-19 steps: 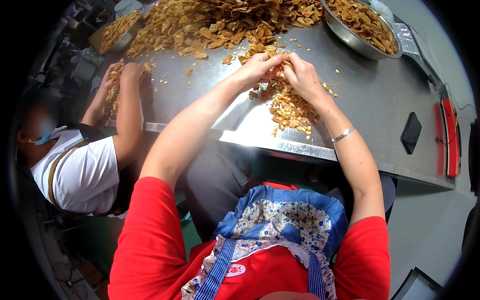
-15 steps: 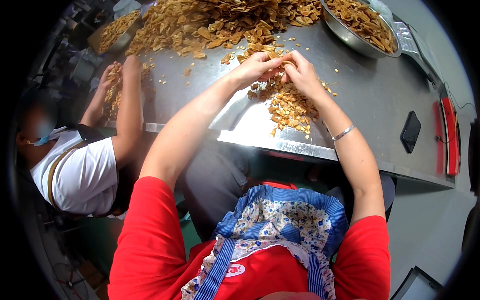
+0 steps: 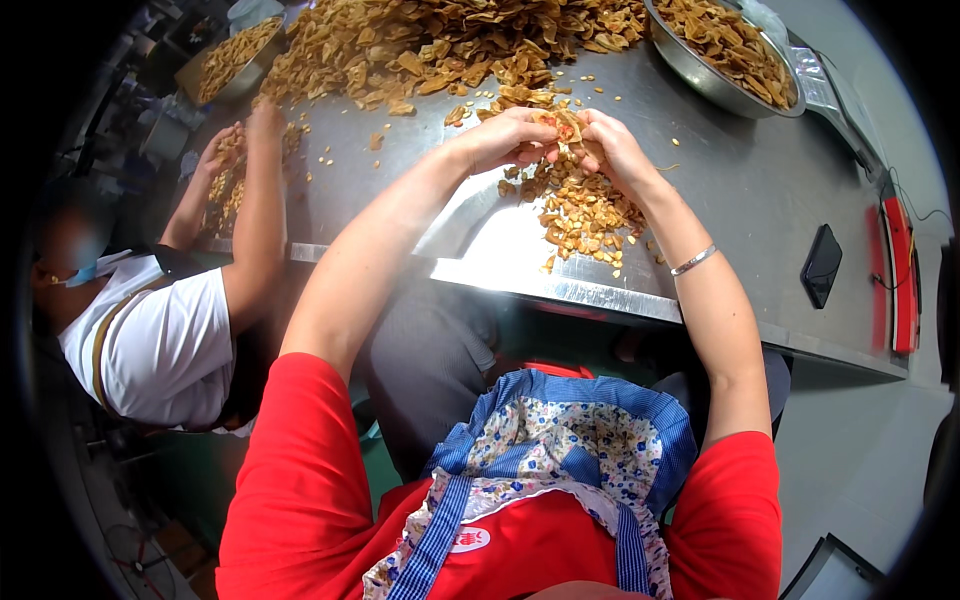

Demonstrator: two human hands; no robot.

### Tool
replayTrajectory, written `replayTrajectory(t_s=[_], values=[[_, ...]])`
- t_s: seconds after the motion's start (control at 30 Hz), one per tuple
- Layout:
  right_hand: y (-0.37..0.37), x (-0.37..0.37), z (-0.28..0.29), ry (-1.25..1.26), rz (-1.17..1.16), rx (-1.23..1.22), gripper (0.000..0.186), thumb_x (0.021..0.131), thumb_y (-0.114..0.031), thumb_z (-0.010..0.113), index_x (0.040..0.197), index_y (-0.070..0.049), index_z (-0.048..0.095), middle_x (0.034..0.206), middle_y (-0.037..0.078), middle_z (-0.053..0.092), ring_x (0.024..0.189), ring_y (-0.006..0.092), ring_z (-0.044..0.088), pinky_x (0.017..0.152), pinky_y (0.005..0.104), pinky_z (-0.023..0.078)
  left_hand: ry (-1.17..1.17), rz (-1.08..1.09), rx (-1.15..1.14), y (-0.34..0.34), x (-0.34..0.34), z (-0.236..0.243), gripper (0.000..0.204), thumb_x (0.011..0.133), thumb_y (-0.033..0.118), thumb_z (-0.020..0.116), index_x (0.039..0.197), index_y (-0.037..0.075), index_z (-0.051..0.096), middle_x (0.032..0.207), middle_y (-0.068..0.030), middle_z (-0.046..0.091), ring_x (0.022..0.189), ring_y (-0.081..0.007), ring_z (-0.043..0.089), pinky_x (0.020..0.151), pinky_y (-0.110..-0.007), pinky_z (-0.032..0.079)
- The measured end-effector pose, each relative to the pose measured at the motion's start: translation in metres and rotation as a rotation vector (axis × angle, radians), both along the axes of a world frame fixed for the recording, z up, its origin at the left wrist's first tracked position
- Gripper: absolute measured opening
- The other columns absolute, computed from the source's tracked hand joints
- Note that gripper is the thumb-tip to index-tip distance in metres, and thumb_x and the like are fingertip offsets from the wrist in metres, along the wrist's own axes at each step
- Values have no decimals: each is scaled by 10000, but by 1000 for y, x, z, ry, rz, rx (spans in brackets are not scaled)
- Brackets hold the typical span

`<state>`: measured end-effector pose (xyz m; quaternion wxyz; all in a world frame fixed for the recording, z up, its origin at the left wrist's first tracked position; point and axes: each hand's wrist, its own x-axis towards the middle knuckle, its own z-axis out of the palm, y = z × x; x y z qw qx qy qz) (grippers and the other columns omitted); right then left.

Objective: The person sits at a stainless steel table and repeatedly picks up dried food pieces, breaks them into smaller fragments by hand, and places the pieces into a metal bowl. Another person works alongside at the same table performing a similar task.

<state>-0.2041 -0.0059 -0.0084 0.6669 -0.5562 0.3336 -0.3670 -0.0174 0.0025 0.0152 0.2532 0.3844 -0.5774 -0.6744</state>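
Note:
My left hand [image 3: 510, 140] and my right hand [image 3: 612, 150] meet over the metal table. Between them they hold a dried, yellow-brown pod piece [image 3: 567, 127], spread apart so that reddish-orange bits show inside it. The fingers of both hands pinch its edges. Just below my hands lies a small heap of orange-yellow seeds and scraps [image 3: 585, 222], near the table's front edge. Behind my hands a large pile of dried pod pieces [image 3: 430, 45] covers the far side of the table. Loose pale seeds are scattered around its edge.
A metal bowl [image 3: 690, 77] full of dried pieces stands at the far right. Further right lie a black phone [image 3: 821, 266] and a red object [image 3: 902, 265] by the table edge. On the left a co-worker's hands [image 3: 245, 140] handle similar pieces, near another filled container [image 3: 262, 78].
My hands have drawn slightly apart, the right one moving a little right and down. The pod piece between them now lies opened, its reddish inside showing.

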Motion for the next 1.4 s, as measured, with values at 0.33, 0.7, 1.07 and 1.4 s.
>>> replayTrajectory(t_s=[0.33, 0.7, 1.07, 1.4], values=[[-3, -5, -3, 156, 62, -187, 176, 787, -74, 337, 816, -7, 498, 639, 26, 503, 551, 87, 480, 500, 215, 398, -168, -88, -149, 4, -2, 9, 122, 836, 115, 452, 910, 30, 499, 685, -9, 538, 504, -40, 352, 446, -183, 270], [-4, -16, 12, 367, -237, -308, 281, 742, -309, 641, 697, -35, 599, 551, -29, 485, 483, 47, 422, 438, 203, 338, -164, 195, -83, 0, 2, -1, 108, 807, 132, 531, 795, 29, 557, 636, -3, 536, 480, -35, 349, 430, -188, 281], [-5, -8, -1, 315, -283, -435, 201, 720, -215, 629, 731, -18, 593, 639, -8, 556, 538, 51, 459, 496, 212, 367, -384, 280, -338, 6, -18, -1, 154, 807, 178, 560, 868, 43, 602, 693, -15, 583, 578, -62, 494, 526, -209, 381], [8, 3, 11, 588, -566, -949, 184, 697, -200, 616, 808, -54, 597, 755, 125, 616, 691, 248, 612, 603, 316, 474, 94, 234, -33, 4, -10, -4, 145, 892, 213, 449, 822, 88, 473, 607, 61, 396, 486, -29, 277, 454, -177, 242]])
